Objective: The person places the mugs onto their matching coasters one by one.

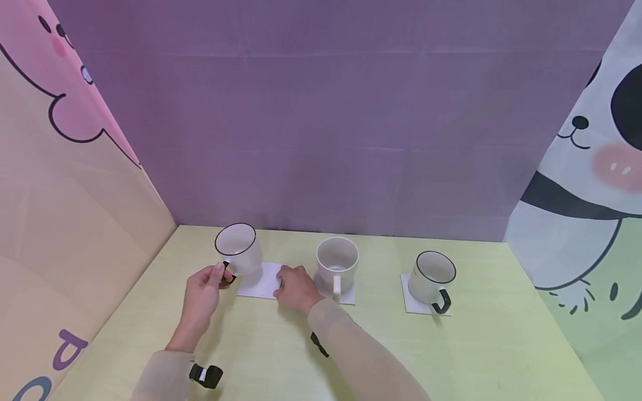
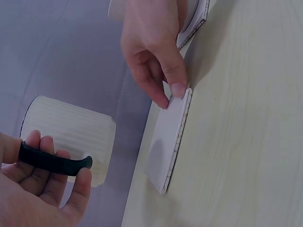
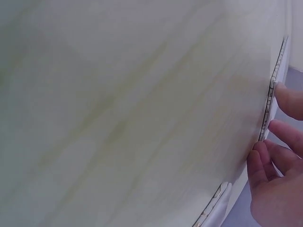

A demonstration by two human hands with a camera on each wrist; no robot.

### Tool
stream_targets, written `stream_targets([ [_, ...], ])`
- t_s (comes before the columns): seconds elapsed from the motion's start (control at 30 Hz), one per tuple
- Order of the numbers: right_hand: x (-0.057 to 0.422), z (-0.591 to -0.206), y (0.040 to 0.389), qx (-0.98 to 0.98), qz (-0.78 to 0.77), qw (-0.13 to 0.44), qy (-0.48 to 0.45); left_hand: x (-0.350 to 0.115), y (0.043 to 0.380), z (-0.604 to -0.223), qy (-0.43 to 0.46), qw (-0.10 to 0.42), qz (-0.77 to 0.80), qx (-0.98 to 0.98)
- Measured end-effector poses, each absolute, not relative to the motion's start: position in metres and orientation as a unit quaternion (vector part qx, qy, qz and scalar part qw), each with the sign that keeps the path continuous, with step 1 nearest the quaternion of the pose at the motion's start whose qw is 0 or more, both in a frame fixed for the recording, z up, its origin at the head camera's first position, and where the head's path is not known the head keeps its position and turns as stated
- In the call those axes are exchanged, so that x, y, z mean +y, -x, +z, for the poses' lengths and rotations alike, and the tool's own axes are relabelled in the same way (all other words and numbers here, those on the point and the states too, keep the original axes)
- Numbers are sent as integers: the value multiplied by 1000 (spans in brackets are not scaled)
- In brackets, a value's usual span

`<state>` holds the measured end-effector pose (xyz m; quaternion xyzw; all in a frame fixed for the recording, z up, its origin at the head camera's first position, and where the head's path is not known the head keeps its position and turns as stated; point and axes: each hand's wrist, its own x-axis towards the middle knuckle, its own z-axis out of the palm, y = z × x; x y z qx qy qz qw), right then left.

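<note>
A white ribbed mug (image 1: 238, 250) with a dark rim hangs above the table, tilted a little. My left hand (image 1: 204, 292) pinches its black handle (image 2: 52, 160) between thumb and fingers. Just to the right of that mug, a flat white square coaster (image 1: 258, 284) lies on the table with no mug on it. My right hand (image 1: 297, 288) grips the coaster's right end with thumb and fingertips, as the left wrist view shows. Immediately beyond that hand, a white mug (image 1: 337, 259) with a white handle stands on another coaster (image 1: 348, 296), partly hidden by the hand.
Farther right, a white mug (image 1: 432, 278) with a dark rim and black handle stands on its own coaster (image 1: 413, 303). A purple backdrop (image 1: 331, 139) rises behind the pale wooden table (image 1: 491, 334). Printed cartoon panels flank the table on both sides.
</note>
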<state>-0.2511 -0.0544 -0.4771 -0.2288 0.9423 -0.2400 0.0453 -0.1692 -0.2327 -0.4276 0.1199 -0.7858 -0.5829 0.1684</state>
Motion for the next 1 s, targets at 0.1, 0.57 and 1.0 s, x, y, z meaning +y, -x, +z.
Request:
stream_targets([
  [0.1, -53, -478, 251, 940, -251, 45, 226, -229, 170, -428, -121, 164, -582, -787],
  [0.57, -51, -477, 251, 939, -261, 47, 219, -219, 177, -435, -117, 159, -574, -795],
  [1.0, -54, -479, 253, 938, -260, 39, 227, -218, 179, -442, -133, 144, -574, -795],
])
